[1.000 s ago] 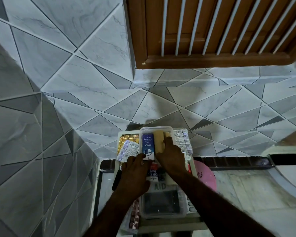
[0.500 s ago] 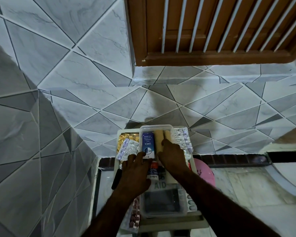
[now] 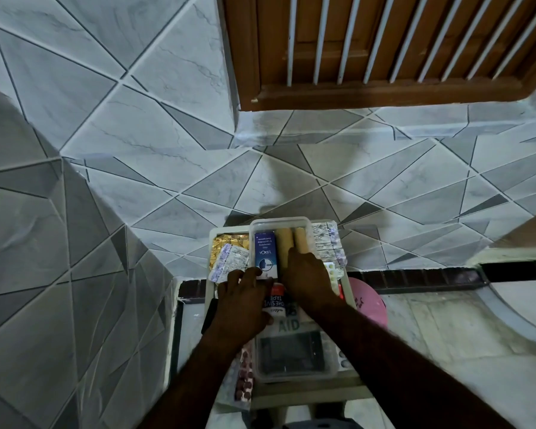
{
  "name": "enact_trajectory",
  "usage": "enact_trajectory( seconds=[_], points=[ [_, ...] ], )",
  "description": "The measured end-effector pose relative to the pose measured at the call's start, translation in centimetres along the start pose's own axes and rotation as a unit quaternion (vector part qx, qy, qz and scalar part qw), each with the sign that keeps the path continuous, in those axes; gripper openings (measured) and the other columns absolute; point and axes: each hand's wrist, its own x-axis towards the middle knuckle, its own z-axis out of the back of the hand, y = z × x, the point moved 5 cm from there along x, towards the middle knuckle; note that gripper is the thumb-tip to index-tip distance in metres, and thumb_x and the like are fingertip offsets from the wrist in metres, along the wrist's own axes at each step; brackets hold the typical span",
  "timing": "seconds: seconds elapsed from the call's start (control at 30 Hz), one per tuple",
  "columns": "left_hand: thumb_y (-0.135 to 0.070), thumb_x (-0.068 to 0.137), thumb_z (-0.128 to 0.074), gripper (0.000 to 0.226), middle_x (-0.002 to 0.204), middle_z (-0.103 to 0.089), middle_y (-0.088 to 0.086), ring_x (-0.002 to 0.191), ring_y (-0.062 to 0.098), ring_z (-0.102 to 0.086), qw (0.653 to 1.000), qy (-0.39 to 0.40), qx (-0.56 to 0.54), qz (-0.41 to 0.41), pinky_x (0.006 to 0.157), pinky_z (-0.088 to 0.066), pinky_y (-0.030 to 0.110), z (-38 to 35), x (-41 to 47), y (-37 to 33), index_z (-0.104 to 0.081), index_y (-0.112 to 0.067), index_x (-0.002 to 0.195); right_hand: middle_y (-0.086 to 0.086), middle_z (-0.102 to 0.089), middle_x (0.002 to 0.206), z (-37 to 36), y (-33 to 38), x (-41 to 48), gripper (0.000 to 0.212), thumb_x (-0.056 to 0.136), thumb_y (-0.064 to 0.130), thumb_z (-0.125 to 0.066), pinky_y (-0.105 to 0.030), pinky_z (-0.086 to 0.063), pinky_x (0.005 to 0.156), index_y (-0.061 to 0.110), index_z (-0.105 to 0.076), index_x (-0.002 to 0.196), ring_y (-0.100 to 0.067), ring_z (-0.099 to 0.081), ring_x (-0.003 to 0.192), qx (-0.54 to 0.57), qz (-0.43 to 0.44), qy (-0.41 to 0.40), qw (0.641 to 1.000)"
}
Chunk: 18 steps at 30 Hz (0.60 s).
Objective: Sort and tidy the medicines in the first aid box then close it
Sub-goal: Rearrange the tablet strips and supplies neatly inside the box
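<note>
Over the first aid box [image 3: 279, 220], left hand [image 3: 245, 300] and right hand [image 3: 308, 278] hide ends of carton [image 3: 265, 252] and rolls [image 3: 283, 244]; grip unclear.

Two clear containers sit on the worktop: the far box [image 3: 279, 220] and the near box [image 3: 330, 365]. The far box holds one blue carton [image 3: 265, 250] and two tan rolls [image 3: 283, 244]. One adhesive tape pack [image 3: 276, 302] lies at its 6 o'clock. At its 9 o'clock are one gold blister strip [image 3: 225, 244] and one silver strip [image 3: 233, 262]. At its 3 o'clock are crumpled silver strips [image 3: 324, 243], too overlapped to count. One dark-tablet strip [image 3: 245, 382] lies at 7 o'clock.
</note>
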Motion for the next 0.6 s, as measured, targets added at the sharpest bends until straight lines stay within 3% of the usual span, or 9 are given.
enact_trajectory(
  seconds=[0.23, 0.33, 0.4, 0.5, 0.6],
  points=[
    [-0.044, 0.078, -0.068, 0.077, 0.156, -0.017, 0.001, 0.139, 0.030, -0.014, 1.000, 0.001, -0.010, -0.001, 0.111, -0.023, 0.048, -0.3, -0.2, 0.1, -0.030, -0.034, 0.144, -0.019, -0.063, 0.110, 0.5, 0.2, 0.0, 0.027, 0.094, 0.022, -0.049, -0.038, -0.046, 0.081, 0.003, -0.051, 0.112, -0.034, -0.060, 0.098, -0.025, 0.030, 0.005, 0.999],
    [-0.051, 0.072, -0.072, 0.087, 0.156, -0.018, -0.002, 0.141, 0.027, -0.013, 0.994, -0.025, -0.110, 0.009, 0.114, -0.018, 0.048, 0.4, -0.6, 1.0, -0.027, -0.038, 0.146, -0.021, -0.063, 0.106, 1.4, -0.1, 0.2, 0.035, 0.088, 0.032, -0.050, -0.034, -0.042, 0.074, 0.003, -0.055, 0.106, -0.037, -0.059, 0.098, 0.008, 0.019, 0.016, 1.000],
    [-0.045, 0.071, -0.077, 0.084, 0.147, -0.034, -0.005, 0.134, 0.020, -0.028, 0.964, -0.094, -0.243, 0.051, 0.111, -0.027, 0.046, 1.9, -1.1, 3.0, -0.037, -0.032, 0.143, -0.018, -0.066, 0.101, 2.9, -0.9, 0.3, 0.033, 0.087, 0.035, -0.052, -0.031, -0.042, 0.072, 0.005, -0.059, 0.100, -0.035, -0.061, 0.096, 0.040, 0.000, -0.002, 0.999],
    [-0.031, 0.076, -0.077, 0.054, 0.130, -0.054, -0.001, 0.113, 0.020, -0.054, 0.872, -0.146, -0.442, 0.150, 0.093, -0.050, 0.048, 2.4, -2.2, 8.0, -0.058, -0.028, 0.126, -0.006, -0.072, 0.087, 5.5, -3.5, -0.1, 0.017, 0.087, 0.031, -0.064, -0.035, -0.056, 0.073, 0.015, -0.066, 0.088, -0.020, -0.069, 0.077, 0.146, -0.043, -0.034, 0.988],
    [-0.022, 0.081, -0.072, 0.034, 0.115, -0.067, 0.006, 0.094, 0.019, -0.064, 0.836, -0.157, -0.472, 0.230, 0.078, -0.052, 0.029, 1.7, -3.3, 11.6, -0.066, -0.018, 0.114, -0.004, -0.073, 0.076, 6.9, -6.4, -1.7, 0.008, 0.084, 0.021, -0.069, -0.015, -0.053, 0.055, 0.013, -0.070, 0.083, -0.007, -0.067, 0.053, 0.253, -0.090, -0.035, 0.963]
  ],
)
